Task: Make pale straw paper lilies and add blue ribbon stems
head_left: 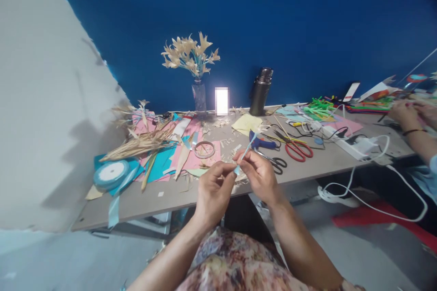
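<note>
Above the table's front edge, my left hand (215, 186) and my right hand (260, 173) meet, both closed in a pinch. A thin light-blue stem (249, 145) slants up out of my right fingers. At its lower end a small pale-blue flap, which looks like ribbon, shows between the two hands, and my left thumb and forefinger pinch it. Just behind my right hand lie black-handled scissors (279, 163) and a blue glue gun (264, 142). A roll of tape (204, 149) rests on pink paper beyond my left hand.
Left on the table (143, 207) are a light-blue ribbon spool (111, 173) and dried husks (139, 143). Behind stand a vase of husk flowers (199, 95) and a dark flask (261, 93). Red-handled scissors (298, 151), a white power strip (351, 146) and another person's hands (404, 113) are rightward.
</note>
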`<state>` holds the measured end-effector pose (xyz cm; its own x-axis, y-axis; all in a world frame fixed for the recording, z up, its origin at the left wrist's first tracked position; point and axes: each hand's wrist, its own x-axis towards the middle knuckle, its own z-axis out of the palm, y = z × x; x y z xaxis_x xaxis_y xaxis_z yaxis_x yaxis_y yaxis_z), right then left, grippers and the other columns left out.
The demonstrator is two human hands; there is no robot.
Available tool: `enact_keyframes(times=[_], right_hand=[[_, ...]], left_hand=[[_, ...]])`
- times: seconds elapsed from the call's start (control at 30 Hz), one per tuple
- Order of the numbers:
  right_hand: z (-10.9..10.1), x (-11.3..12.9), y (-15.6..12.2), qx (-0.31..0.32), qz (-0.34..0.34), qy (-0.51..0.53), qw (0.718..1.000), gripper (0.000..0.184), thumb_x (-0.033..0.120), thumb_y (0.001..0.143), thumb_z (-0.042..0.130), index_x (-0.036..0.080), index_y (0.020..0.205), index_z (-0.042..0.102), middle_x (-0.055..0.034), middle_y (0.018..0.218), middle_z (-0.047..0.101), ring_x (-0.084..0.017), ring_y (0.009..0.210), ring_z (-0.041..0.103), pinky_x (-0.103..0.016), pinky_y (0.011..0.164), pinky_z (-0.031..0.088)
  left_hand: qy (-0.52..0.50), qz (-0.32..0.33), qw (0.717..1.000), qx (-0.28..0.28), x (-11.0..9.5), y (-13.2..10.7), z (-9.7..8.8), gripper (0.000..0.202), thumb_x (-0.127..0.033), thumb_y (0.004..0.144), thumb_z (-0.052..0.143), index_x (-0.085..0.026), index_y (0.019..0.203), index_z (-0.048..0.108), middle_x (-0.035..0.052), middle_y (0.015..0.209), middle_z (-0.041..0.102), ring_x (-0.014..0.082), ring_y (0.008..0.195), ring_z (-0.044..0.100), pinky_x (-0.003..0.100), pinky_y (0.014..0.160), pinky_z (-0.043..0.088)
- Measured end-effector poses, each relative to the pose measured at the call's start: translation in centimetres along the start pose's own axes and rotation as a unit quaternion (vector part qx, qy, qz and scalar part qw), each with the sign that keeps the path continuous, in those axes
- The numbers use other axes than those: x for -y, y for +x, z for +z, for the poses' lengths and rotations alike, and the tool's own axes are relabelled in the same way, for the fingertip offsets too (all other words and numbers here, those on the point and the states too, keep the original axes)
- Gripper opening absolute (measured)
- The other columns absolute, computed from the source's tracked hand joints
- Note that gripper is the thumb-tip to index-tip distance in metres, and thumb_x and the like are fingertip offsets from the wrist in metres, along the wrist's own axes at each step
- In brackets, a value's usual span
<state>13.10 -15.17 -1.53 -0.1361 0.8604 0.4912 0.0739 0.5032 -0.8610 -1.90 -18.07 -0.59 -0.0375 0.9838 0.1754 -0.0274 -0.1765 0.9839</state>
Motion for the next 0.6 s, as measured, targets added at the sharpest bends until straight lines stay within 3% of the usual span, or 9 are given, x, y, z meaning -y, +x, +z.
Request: enact_keyframes(times=[0.07, 0.17, 0.37, 0.47, 0.53, 0.6], right_hand=[[-0.1, -0.6, 0.3, 0.010, -0.023, 0.024, 0.999, 0.022, 0.038, 0.100, 0.056, 0.020, 0.091, 0.065, -0.0045, 0.097, 0.065, -0.018, 0.089, 0.061, -0.028, 0.082, 0.047], [-0.3, -1.5, 1.1, 0.025, -0.035, 0.069, 0.997, 0.022, 0.039, 0.099, 0.058, 0.021, 0.088, 0.064, -0.0047, 0.097, 0.065, -0.018, 0.089, 0.061, -0.029, 0.081, 0.047], [0.2, -2.7, 2.4, 0.033, 0.006, 0.120, 0.992, 0.025, 0.043, 0.095, 0.063, 0.020, 0.084, 0.065, -0.0046, 0.094, 0.067, -0.018, 0.084, 0.063, -0.028, 0.075, 0.049], [-0.6, -3.2, 2.5, 0.039, 0.043, 0.040, 0.997, 0.024, 0.042, 0.096, 0.062, 0.020, 0.092, 0.068, -0.0047, 0.096, 0.071, -0.018, 0.086, 0.066, -0.028, 0.076, 0.051], [-2.2, -3.9, 2.5, 0.025, 0.062, -0.073, 0.995, 0.022, 0.040, 0.097, 0.059, 0.021, 0.096, 0.069, -0.0045, 0.097, 0.072, -0.018, 0.085, 0.066, -0.027, 0.075, 0.050], [-4.5, -5.0, 2.9, -0.006, 0.069, -0.215, 0.974, 0.019, 0.035, 0.098, 0.056, 0.021, 0.093, 0.069, -0.0050, 0.093, 0.073, -0.019, 0.082, 0.066, -0.028, 0.074, 0.049]], left_hand=[[-0.111, -0.104, 0.987, 0.042, -0.3, 0.6, -0.3, 0.017, -0.030, 0.076, 0.073, -0.016, 0.086, 0.076, 0.0027, 0.070, 0.065, 0.0094, 0.054, 0.052, 0.019, 0.046, 0.035], [-0.230, -0.215, 0.945, 0.089, -0.7, 1.7, -0.7, 0.024, -0.036, 0.071, 0.080, -0.014, 0.079, 0.073, 0.0022, 0.065, 0.063, 0.0075, 0.048, 0.050, 0.016, 0.038, 0.028], [-0.238, -0.289, 0.922, 0.096, -0.5, 3.5, -0.7, 0.029, -0.028, 0.059, 0.089, -0.013, 0.069, 0.065, -0.0015, 0.056, 0.058, 0.0031, 0.041, 0.042, 0.012, 0.035, 0.019], [-0.215, -0.295, 0.929, 0.067, -0.1, 4.3, -0.8, 0.029, -0.027, 0.059, 0.087, -0.014, 0.068, 0.062, -0.0032, 0.053, 0.055, 0.0023, 0.040, 0.038, 0.012, 0.035, 0.018], [-0.194, -0.289, 0.936, 0.042, 0.0, 5.0, -1.2, 0.030, -0.028, 0.058, 0.085, -0.015, 0.068, 0.060, -0.0042, 0.052, 0.054, 0.0024, 0.039, 0.038, 0.012, 0.036, 0.019], [-0.171, -0.281, 0.944, 0.022, -0.1, 5.9, -1.8, 0.030, -0.027, 0.058, 0.084, -0.015, 0.069, 0.058, -0.0053, 0.051, 0.052, 0.0025, 0.040, 0.037, 0.012, 0.036, 0.019]])
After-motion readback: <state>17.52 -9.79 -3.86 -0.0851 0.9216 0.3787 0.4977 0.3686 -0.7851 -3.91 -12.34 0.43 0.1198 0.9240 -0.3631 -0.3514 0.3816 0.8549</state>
